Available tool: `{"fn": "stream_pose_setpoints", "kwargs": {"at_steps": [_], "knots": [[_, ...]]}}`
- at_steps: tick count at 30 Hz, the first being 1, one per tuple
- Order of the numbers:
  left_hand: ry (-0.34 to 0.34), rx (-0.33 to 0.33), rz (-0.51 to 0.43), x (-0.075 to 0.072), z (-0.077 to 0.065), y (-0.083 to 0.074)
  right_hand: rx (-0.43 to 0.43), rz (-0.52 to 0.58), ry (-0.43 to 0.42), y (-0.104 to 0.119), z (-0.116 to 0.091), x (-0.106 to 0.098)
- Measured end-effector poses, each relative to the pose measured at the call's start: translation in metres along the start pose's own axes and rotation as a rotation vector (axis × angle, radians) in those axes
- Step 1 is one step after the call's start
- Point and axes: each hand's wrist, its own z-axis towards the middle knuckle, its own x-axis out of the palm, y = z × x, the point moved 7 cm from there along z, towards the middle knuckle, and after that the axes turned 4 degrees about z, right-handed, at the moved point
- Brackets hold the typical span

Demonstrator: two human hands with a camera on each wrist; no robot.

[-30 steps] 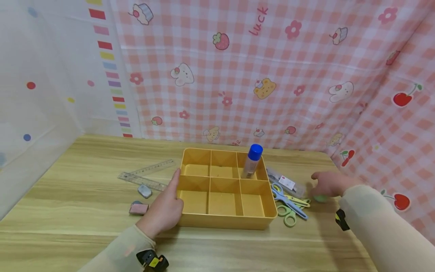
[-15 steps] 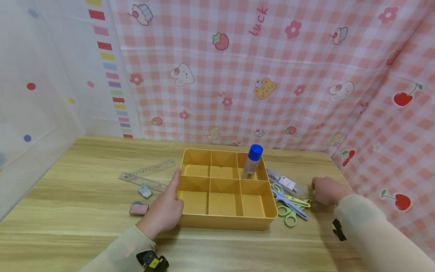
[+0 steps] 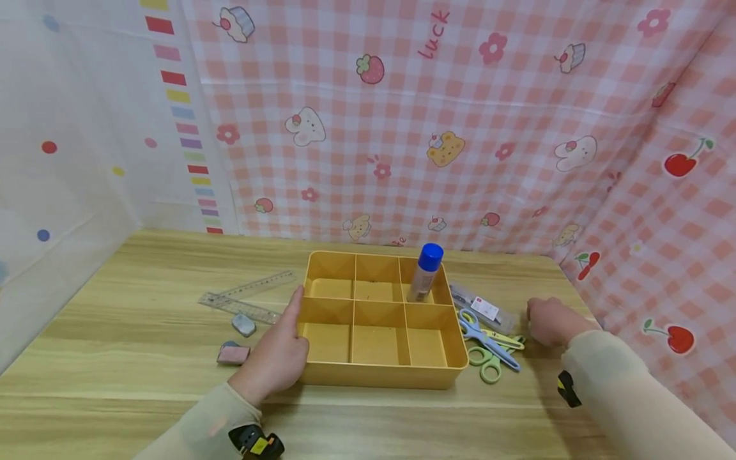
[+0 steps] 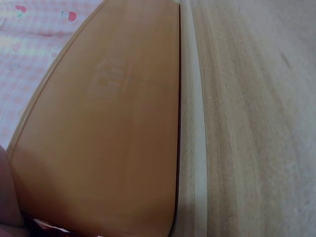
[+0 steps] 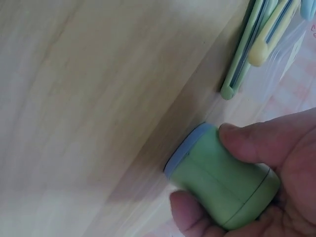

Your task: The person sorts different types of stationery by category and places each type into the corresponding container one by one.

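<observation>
- My right hand point(image 3: 552, 321) has its thumb and fingers grasping a small rounded green object point(image 5: 222, 173) with a blue-grey rim, best seen from the right wrist.
- That object sits at the right of the worktop point(image 3: 138, 370), near the scissors and apart from them; I can't tell whether it touches the surface.
- My left hand point(image 3: 276, 358) lies against the left side of the yellow tray point(image 3: 379, 375), index finger straight along the wall, thumb by the front corner; the other fingers are hidden from me.
- The tray has six compartments, and a glue stick point(image 3: 423, 281) with a blue cap stands, leaning slightly, in the back right one.
- Just right of the tray, I see blue scissors point(image 3: 499, 356) lying across yellow scissors point(image 3: 508, 340) and green scissors point(image 3: 493, 360), with a clear case point(image 3: 485, 308) behind.
- Left of it are clear rulers point(image 3: 244, 306) set at an angle, a grey eraser point(image 3: 244, 324) and a pink block point(image 3: 233, 354).
</observation>
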Motion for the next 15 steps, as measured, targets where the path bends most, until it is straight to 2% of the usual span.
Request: {"fn": "stream_pose_setpoints", "kwargs": {"at_steps": [4,10,15], "knots": [[-0.005,-0.004,-0.001,-0.001,0.000,0.001,0.036,0.018,0.010,-0.001,0.001,-0.001],[-0.004,-0.022,-0.007,-0.001,0.000,0.000,0.096,0.103,0.068,-0.005,0.000,0.001],[-0.007,-0.028,-0.013,-0.001,-0.002,0.000,0.099,0.166,0.036,-0.011,-0.001,-0.001]]}}
